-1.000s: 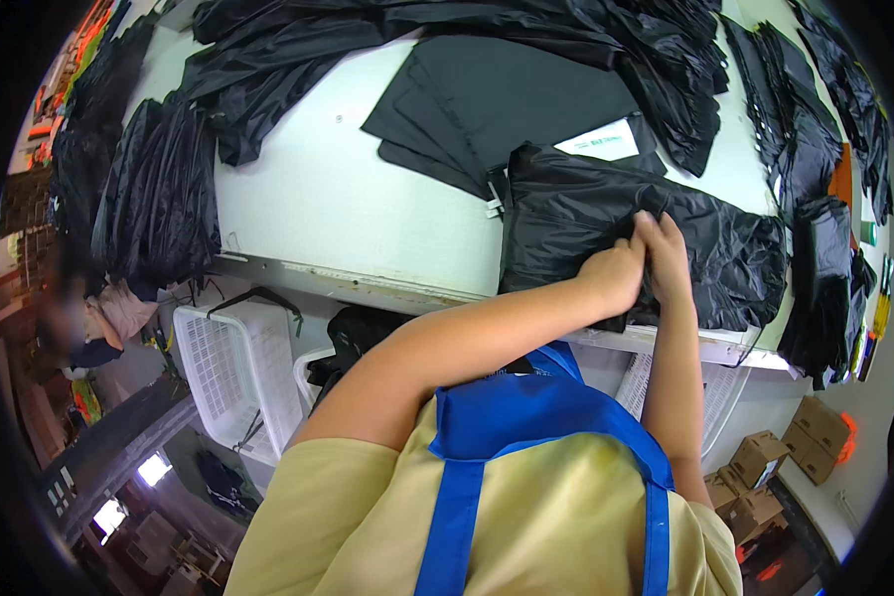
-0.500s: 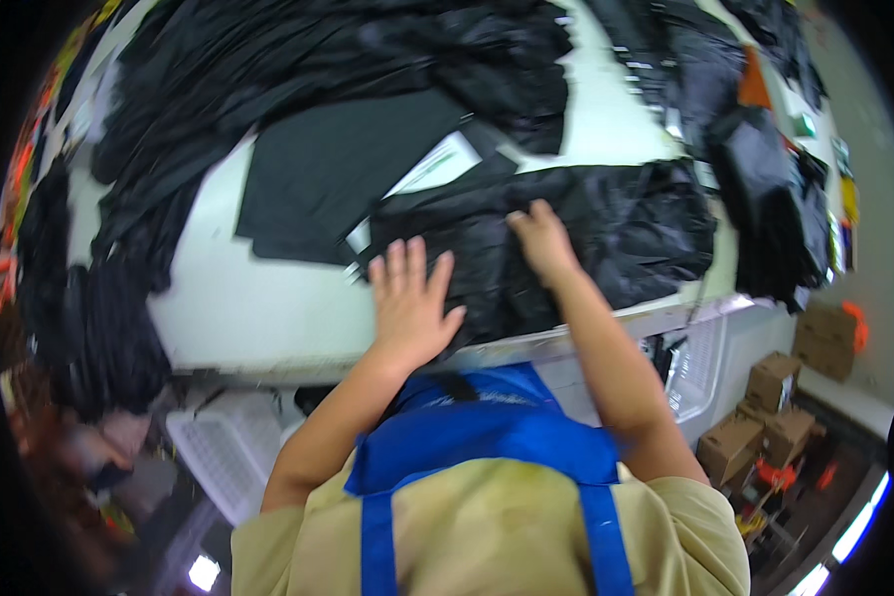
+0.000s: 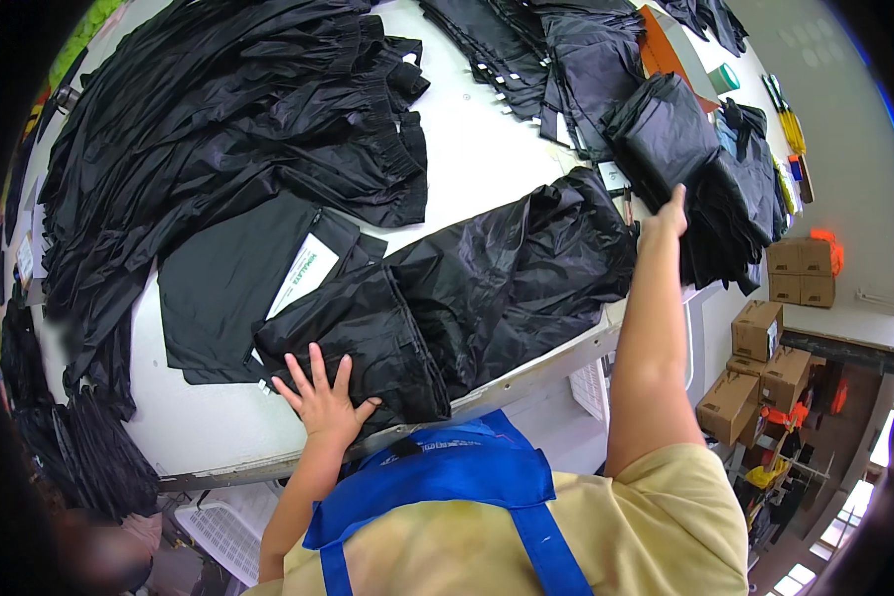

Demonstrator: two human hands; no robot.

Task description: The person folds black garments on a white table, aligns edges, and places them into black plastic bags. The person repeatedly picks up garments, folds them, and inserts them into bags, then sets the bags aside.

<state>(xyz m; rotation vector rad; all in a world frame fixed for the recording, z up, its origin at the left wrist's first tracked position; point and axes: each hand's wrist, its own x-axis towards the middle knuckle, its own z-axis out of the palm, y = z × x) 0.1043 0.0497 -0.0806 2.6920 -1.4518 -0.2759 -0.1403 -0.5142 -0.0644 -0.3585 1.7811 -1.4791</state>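
A shiny black garment [image 3: 507, 268], folded over at its left part, lies along the table's front edge. My left hand [image 3: 330, 402] rests on its left end with fingers spread flat, open. With the arm stretched out, my right hand [image 3: 666, 221] is just beyond the garment's right end, against a stack of folded black garments [image 3: 661, 139]. One finger stretches forward there; the others are largely hidden, and nothing shows in its grasp. A flat black fabric piece [image 3: 233, 283] with a white label card [image 3: 303, 273] lies partly under the garment's left side.
A large heap of black garments with gathered waistbands [image 3: 238, 119] covers the far left of the white table [image 3: 467, 139]. More black pieces [image 3: 526, 60], an orange box [image 3: 670, 55] and a green tape roll [image 3: 723, 77] are at far right. Cardboard boxes [image 3: 730, 402] stand on the right.
My right hand has left the garment's middle and reached right to the folded stack. My left hand stays on the garment's left end. The view has swung right.
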